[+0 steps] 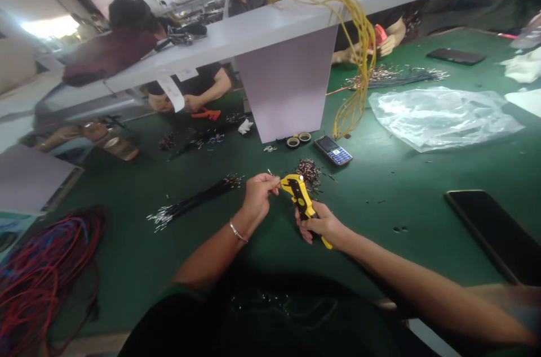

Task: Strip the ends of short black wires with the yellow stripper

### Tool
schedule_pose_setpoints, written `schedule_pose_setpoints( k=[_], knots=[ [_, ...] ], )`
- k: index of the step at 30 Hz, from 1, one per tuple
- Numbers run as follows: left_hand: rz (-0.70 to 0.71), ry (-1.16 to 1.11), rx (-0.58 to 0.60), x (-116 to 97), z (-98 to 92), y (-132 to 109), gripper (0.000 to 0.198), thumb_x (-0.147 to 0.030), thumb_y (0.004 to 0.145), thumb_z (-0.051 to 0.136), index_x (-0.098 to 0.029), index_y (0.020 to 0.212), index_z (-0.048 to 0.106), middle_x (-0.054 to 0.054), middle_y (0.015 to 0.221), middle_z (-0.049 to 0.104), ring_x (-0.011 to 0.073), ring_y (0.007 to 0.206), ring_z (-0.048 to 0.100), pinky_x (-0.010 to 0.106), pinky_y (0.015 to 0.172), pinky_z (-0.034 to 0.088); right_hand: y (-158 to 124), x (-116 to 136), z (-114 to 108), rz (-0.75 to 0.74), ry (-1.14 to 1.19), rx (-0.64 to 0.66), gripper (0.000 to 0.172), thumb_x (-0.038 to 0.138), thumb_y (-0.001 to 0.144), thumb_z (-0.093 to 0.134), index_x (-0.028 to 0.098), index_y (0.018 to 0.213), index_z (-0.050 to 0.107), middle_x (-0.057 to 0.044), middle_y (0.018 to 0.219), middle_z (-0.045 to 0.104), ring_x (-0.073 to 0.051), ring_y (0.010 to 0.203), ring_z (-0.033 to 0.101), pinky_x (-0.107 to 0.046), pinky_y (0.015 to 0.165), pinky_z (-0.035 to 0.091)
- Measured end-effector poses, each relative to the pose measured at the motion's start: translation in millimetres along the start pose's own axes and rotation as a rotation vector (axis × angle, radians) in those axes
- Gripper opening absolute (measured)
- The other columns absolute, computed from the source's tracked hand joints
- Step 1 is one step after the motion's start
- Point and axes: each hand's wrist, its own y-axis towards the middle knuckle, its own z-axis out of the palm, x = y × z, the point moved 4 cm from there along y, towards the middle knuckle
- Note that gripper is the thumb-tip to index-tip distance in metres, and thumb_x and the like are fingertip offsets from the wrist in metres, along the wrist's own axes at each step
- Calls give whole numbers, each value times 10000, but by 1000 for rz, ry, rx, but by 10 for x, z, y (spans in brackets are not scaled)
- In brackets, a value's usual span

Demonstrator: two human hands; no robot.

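My right hand (pixel 318 223) is shut around the black grip of a yellow-and-black wire stripper (pixel 299 193), its jaws pointing up and left. My left hand (pixel 258 195), with a bracelet (pixel 238 231) on its wrist, pinches a thin wire (pixel 274 180) right beside the tool's jaws. Just beyond the tool lies a small heap of cut wire pieces with metal ends (pixel 308 171). To the left of my hands, a bundle of black wires with bare metal ends (pixel 194 202) lies on the green work mat (pixel 380 244).
A black smartphone (pixel 494 236) lies at the right, and a keypad phone (pixel 333 150) and tape rolls (pixel 298 139) lie ahead. Red wires (pixel 46 272) heap at the left. A white shelf (pixel 236 27) with hanging yellow wires (pixel 355 58) crosses the table; co-workers' hands (pixel 386 46) work beyond it.
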Motion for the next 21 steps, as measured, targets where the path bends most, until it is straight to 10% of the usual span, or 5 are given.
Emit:
schedule_pose_setpoints(
  k=[21],
  knots=[
    [-3,8,-25,129,-47,111,184,-236,575,747,-130,541,600,8,511,592,78,439,491,227,479,357,57,-41,25,53,58,-46,227,95,573,565,178,773,497,76,470,511,-85,335,424,-209,295,383]
  ],
)
